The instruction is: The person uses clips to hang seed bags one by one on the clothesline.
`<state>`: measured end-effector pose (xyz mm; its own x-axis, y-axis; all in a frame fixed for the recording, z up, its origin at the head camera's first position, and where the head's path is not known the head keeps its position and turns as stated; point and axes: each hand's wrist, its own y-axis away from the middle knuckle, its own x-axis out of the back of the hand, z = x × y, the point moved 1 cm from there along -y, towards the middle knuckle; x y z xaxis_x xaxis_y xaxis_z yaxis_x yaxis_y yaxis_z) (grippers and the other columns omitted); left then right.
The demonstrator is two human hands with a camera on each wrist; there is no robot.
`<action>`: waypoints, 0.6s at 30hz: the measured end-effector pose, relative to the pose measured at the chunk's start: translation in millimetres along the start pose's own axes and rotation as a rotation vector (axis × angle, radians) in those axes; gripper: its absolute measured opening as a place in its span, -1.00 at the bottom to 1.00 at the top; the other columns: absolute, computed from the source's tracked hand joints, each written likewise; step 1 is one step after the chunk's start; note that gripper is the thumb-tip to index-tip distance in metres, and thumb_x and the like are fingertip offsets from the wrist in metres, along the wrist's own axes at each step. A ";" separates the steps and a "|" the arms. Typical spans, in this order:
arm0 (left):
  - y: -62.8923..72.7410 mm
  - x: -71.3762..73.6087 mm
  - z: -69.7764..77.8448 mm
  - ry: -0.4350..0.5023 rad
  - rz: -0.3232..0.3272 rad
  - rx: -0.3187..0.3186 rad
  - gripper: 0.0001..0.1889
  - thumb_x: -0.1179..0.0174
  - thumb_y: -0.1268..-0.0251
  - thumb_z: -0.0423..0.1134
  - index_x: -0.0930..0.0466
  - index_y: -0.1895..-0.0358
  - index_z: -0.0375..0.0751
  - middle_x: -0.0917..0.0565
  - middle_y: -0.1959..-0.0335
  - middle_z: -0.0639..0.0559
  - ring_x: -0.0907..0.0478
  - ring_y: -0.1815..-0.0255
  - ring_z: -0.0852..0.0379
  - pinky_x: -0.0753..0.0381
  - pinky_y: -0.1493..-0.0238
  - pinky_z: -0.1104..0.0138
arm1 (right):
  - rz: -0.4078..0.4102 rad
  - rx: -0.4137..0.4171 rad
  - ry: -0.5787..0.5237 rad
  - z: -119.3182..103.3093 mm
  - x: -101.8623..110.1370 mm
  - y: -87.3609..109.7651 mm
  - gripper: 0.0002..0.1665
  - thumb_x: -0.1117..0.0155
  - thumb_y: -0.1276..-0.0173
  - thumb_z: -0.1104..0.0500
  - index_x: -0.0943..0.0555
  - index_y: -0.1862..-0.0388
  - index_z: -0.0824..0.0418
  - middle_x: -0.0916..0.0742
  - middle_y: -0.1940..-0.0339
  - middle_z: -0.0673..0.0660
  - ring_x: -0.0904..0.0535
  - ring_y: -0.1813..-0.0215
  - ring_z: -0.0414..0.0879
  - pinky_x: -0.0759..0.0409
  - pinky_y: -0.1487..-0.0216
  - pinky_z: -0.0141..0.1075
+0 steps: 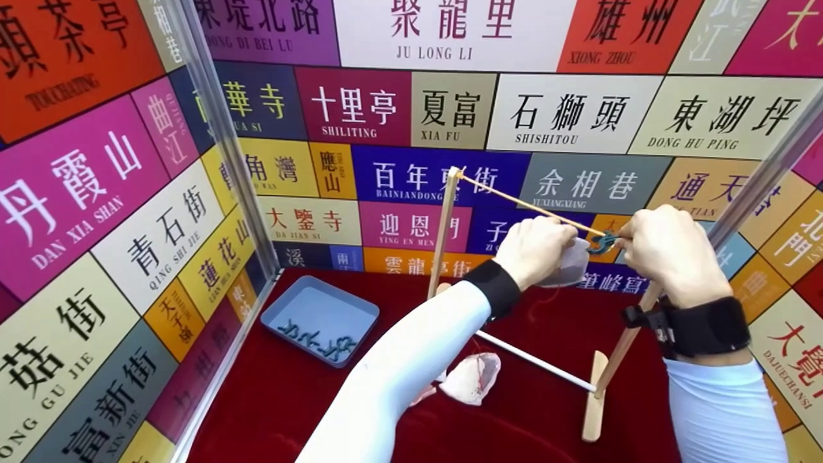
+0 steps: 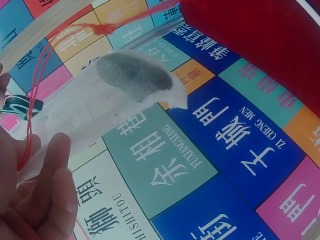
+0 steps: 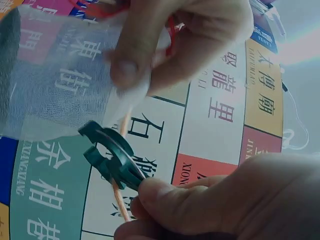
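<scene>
clip (image 3: 126, 172): smooth plastic | pouch (image 3: 60, 90): gauzy cloth | tray (image 1: 325, 303): plastic, probably

Both hands (image 1: 535, 249) (image 1: 672, 254) raised, close together, each pinching

The clip (image 3: 121, 165) is dark green, the pouch (image 3: 60, 100) white, its string (image 2: 103, 29) red, the tray (image 1: 325, 307) blue-grey

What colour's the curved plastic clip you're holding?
Dark green; the curved plastic clip shows best in the right wrist view.
</scene>
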<state>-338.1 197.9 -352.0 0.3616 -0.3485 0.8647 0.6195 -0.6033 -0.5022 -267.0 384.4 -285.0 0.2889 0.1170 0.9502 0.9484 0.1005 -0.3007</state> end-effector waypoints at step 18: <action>-12.3 -5.4 -4.2 0.252 0.017 0.104 -0.76 -0.24 -0.74 0.04 -0.92 -0.10 0.29 -0.93 0.05 0.34 -0.84 0.06 0.35 -0.80 -0.04 0.42 | 0.081 0.112 -0.096 -1.4 -17.8 -9.6 -0.78 -0.47 -0.48 0.31 -0.89 0.01 0.41 -0.90 0.22 0.46 -0.61 0.51 0.05 -0.45 0.56 -0.26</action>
<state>-350.5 204.2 -350.5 0.1960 -0.5332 0.8230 0.6878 -0.5234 -0.5029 -281.1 380.0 -298.9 0.3447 0.2221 0.9120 0.9007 0.1956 -0.3880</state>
